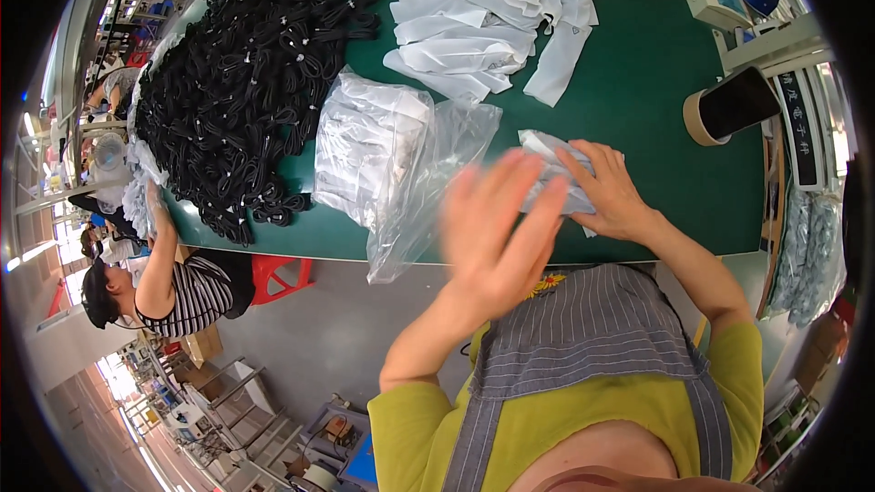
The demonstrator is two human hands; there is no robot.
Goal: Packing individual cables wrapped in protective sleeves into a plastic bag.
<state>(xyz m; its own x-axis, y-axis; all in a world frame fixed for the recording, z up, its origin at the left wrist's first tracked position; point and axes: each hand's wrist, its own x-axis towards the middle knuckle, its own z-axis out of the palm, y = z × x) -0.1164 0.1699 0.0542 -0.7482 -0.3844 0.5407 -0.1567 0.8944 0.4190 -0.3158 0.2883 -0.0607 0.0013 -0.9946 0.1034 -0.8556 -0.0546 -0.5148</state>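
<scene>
Near the table's front edge, my right hand (612, 187) grips the right side of a small stack of flat whitish plastic bags (545, 148). My left hand (497, 228), smeared by motion, is raised just left of this stack with its fingers spread, and it partly hides the bags. I cannot tell whether anything is inside them. Left of my hands lies a large clear plastic bag (436, 178) filled with white packets (369, 150); its loose end hangs over the table edge.
A big heap of coiled black cables (246, 82) covers the table's left side. Many white plastic bags (492, 18) lie at the back. On the right, a dark phone-like slab (740, 102) leans on a brown tape roll (700, 120). A co-worker (178, 292) is at the left end.
</scene>
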